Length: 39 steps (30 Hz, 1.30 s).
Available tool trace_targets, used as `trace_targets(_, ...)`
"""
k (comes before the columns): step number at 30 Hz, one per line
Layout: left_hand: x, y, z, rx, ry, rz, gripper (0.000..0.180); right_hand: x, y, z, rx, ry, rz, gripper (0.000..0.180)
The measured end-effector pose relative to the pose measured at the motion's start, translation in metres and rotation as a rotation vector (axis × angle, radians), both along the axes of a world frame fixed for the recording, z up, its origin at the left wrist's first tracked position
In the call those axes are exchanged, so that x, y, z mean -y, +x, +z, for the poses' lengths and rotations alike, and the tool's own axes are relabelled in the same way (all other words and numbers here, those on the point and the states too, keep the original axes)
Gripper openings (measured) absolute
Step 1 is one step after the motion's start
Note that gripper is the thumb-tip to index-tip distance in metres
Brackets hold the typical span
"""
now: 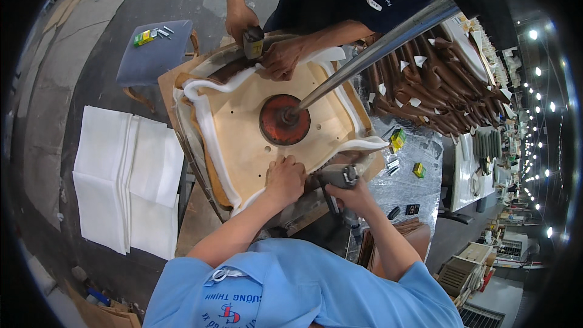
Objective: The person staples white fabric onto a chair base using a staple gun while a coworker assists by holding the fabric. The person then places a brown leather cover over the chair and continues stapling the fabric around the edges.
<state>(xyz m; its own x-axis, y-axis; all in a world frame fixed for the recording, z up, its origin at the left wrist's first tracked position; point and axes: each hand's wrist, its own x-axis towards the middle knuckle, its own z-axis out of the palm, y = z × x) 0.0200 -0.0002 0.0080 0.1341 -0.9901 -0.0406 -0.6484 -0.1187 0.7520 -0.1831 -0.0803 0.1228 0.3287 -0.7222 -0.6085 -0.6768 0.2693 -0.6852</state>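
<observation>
A pale plywood seat panel (234, 146) lies in front of me, with white padding (217, 161) and tan foam (206, 152) round its edge. My left hand (285, 180) rests on the panel's near edge, its fingers curled and pressed down; whatever they pinch is hidden. In my right hand (355, 197) is a staple gun (337, 175), its nose over the near right edge of the panel. Across from me a co-worker holds another staple gun (253, 42) and presses the other hand (283, 58) on the far edge. A red round press pad (285, 120) bears on the panel's middle.
A metal pole (376, 50) slants from the pad to the upper right. Yellow-green boxes (397, 139) and staple strips lie on the film-covered table (419, 191). Brown covers (431, 79) are piled behind. White sheets (127, 182) and a blue padded seat (152, 61) stand at left.
</observation>
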Motion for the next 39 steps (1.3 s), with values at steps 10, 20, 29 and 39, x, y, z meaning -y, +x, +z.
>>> trace_targets(10, -0.005, -0.015, 0.0, -0.015, -0.094, 0.079, 0.007, -0.014, -0.005, 0.009, 0.044, 0.002, -0.028, 0.036)
trace_targets(20, -0.002, -0.024, -0.002, -0.002, -0.061, 0.122, 0.01, -0.015, 0.016, 0.013, -0.051, 0.033, 0.029, 0.038)
trace_targets(29, 0.005, 0.02, -0.01, -0.224, -0.189, 0.127, 0.007, -0.015, 0.019, 0.006, -0.029, -0.011, 0.014, 0.032)
trace_targets(39, -0.008, 0.004, 0.003, -0.001, -0.05, -0.004, 0.009, -0.034, 0.007, 0.005, 0.094, 0.072, -0.111, 0.043)
